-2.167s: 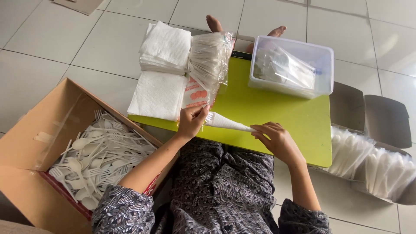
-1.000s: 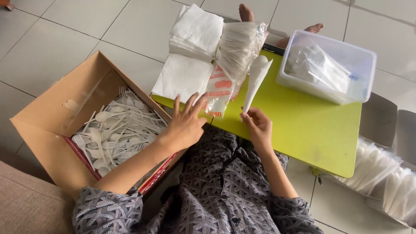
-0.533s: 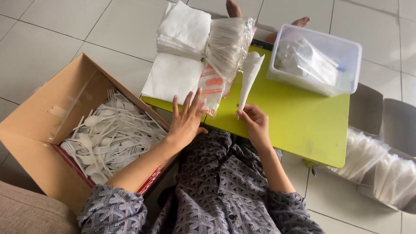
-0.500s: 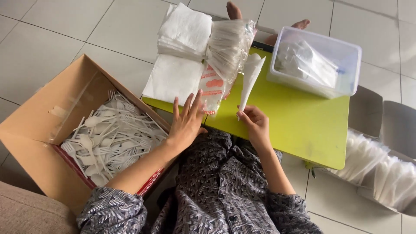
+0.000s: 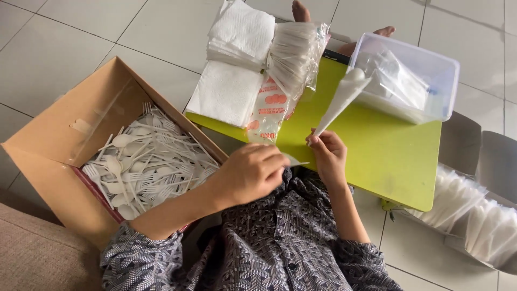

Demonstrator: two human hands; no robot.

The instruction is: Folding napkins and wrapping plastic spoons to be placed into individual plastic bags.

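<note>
Since half a second ago, the left hand (image 5: 253, 171) has lifted off the counter edge, where it lay flat with fingers spread, and now curls over the person's lap, its fingertips pinching what looks like a thin white plastic utensil (image 5: 295, 160) whose tip pokes out toward the right hand. The right hand (image 5: 328, 156) has barely shifted; it pinches the narrow lower end of a napkin-wrapped packet (image 5: 340, 105) between thumb and fingers, holding it tilted so that the wider top leans up and to the right, over the green counter (image 5: 377, 161) and toward the clear plastic tub (image 5: 414, 75). The two hands sit just beside each other at the near edge of the counter.

On the far left part of the counter lie stacks of white paper napkins (image 5: 231, 91), and beside them a clear bag of plastic utensils (image 5: 293, 59) with a red-printed end hanging toward the person. The tub on the far right holds more clear-wrapped items. To the person's left, on the tiled floor, an open cardboard box (image 5: 64, 151) is filled with loose white plastic spoons and forks (image 5: 145, 161). To the right of the counter, on the floor, lie bundles of white items in clear plastic (image 5: 474, 215). Two bare feet (image 5: 300, 9) show beyond the far edge of the counter.
</note>
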